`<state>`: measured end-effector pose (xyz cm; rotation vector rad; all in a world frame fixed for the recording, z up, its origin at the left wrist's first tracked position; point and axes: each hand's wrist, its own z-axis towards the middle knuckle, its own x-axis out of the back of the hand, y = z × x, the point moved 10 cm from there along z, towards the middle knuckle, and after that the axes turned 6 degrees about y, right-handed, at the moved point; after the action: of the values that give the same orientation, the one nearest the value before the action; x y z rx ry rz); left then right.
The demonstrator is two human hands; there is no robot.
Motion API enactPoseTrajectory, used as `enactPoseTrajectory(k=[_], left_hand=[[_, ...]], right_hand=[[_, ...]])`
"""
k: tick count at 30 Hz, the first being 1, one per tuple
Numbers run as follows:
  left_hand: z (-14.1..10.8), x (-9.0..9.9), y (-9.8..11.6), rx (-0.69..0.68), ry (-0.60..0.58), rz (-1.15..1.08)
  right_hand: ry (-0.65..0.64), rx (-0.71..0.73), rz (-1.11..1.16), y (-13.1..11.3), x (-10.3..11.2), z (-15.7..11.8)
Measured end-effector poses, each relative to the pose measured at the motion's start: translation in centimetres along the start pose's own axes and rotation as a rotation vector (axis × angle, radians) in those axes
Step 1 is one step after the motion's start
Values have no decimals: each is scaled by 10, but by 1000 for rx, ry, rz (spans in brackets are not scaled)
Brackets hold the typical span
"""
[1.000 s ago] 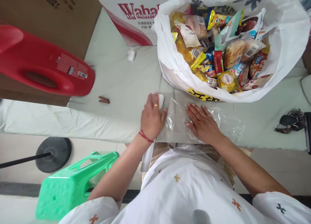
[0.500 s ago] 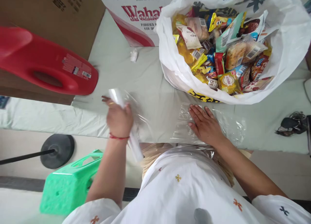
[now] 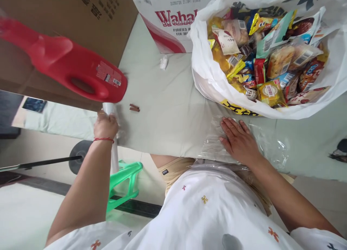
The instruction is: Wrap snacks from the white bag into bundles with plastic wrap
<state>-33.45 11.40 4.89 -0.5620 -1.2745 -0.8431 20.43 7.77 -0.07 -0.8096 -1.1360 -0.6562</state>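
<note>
My left hand [image 3: 106, 127] is closed around a white roll of clear film [image 3: 114, 156] at the table's left part, just below the red jug [image 3: 89, 74]. Clear plastic film [image 3: 273, 145] lies crinkled on the right, along the table's front edge. On top of it rests my right hand [image 3: 238, 138], palm down with the fingers stretched out, holding nothing. Two small brown pieces [image 3: 134, 107] lie on the cloth to the right of the roll. Whether film spans the gap between my hands is hard to make out.
A white bag [image 3: 203, 76] full of packaged snacks stands at the back right, beside a white and red carton [image 3: 168, 29]. A brown cardboard box [image 3: 108, 33] is behind the jug. Below the table edge is a green stool [image 3: 127, 181].
My left hand has moved left with the roll, away from my right hand. The brown pieces, earlier by my left hand, now lie on the cloth. The view has shifted left.
</note>
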Motion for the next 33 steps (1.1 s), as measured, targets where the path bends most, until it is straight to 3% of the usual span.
enactPoseTrajectory(k=[4, 9, 12, 14, 16, 17, 20, 22, 24, 27, 30, 33], left_hand=[[14, -20, -3, 59, -72, -33], [20, -22, 1, 76, -10, -114], [2, 5, 23, -45, 187, -207], [-34, 38, 59, -251, 374, -333], [-86, 63, 101, -405, 445, -477], [-114, 70, 126, -483, 412, -568], [-201, 73, 216, -750, 136, -808], [-250, 67, 266, -907, -45, -910], [-283, 50, 300, -995, -195, -850], [-314, 15, 315, -1101, -342, -560], [-322, -4, 300, -1124, -355, -344], [-318, -7, 281, -1086, -340, -268]], right_hand=[[9, 0, 8, 0, 0, 0], [5, -7, 39, 2, 2, 2], [-8, -5, 89, 6, 4, 4], [-10, -7, 136, 11, 5, 5], [-11, -11, 177, 15, 5, 7], [-10, -14, 190, 16, 5, 7], [-13, -17, 187, 17, 5, 10], [-17, -6, 164, 16, 4, 13], [-20, 8, 140, 15, 4, 16], [-21, -14, 92, 24, 4, 23], [-40, -36, 48, 33, 1, 31], [-61, -67, 44, 41, -2, 41]])
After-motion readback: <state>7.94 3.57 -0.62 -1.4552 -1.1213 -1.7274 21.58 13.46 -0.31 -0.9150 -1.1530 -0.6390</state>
